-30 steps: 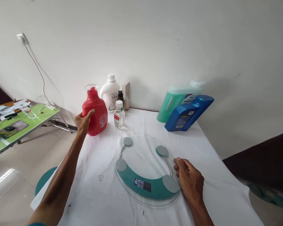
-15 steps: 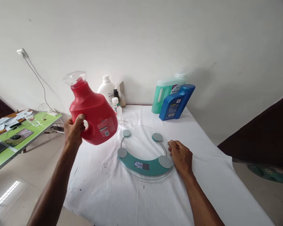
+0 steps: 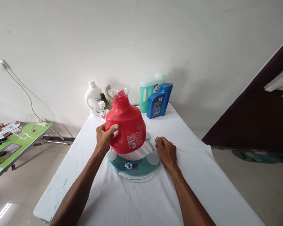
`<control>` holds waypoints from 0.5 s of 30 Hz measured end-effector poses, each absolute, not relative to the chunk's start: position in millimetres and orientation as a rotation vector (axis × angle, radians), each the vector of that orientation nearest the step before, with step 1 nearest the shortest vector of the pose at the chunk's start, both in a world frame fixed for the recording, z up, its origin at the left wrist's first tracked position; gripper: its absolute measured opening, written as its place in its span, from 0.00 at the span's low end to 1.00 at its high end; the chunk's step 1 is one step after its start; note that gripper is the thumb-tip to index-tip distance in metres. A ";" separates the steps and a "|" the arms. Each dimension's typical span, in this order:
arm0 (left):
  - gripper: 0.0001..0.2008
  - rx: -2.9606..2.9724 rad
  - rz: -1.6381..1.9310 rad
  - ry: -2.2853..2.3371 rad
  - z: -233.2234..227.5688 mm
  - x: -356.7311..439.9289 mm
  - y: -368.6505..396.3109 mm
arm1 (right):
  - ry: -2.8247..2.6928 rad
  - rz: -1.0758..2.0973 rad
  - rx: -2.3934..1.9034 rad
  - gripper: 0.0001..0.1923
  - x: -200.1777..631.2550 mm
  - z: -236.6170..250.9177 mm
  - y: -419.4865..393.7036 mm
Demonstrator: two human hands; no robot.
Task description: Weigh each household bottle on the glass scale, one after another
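My left hand (image 3: 106, 135) is wrapped round the handle of a red detergent jug (image 3: 125, 122) with a clear plastic cap (image 3: 118, 91). The jug is tilted slightly, over a round glass bathroom scale (image 3: 134, 169). Its body hides much of the back of the scale; whether its base touches the glass, I cannot tell. The scale's display (image 3: 128, 166) is lit and seems to read 0.0. Beside the right rim of the scale, my right hand (image 3: 167, 153) rests with its fingers curled closed and nothing visible in them.
Behind the jug, at the left, stand a white bottle (image 3: 93, 99), a small clear bottle with a white cap (image 3: 102, 110) and a dark pump bottle (image 3: 104, 99). A green jug (image 3: 143, 94) and a blue bottle (image 3: 158, 102) are near the wall. A green table (image 3: 35, 128) is at far left.
My left hand has carried the red jug right, from beside the scale to over it. My right hand stays by the scale's right rim. The view has shifted rightward.
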State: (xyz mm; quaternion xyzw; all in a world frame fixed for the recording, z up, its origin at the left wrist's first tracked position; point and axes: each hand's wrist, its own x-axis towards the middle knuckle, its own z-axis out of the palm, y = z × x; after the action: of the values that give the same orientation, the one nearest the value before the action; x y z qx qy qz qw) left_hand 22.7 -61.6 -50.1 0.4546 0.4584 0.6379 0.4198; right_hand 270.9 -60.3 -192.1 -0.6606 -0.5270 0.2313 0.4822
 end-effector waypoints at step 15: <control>0.30 1.209 1.499 1.141 -80.1 31.6 -43.2 | -1.295 0.594 -1.669 0.23 271.9 -190.2 -59.5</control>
State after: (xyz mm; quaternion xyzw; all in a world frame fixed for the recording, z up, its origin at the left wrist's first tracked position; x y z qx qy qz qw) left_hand 31.6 -43.2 -80.1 0.4860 0.4586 0.6026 0.4362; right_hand 271.9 -59.5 -190.2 -0.6769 -0.5252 0.2409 0.4561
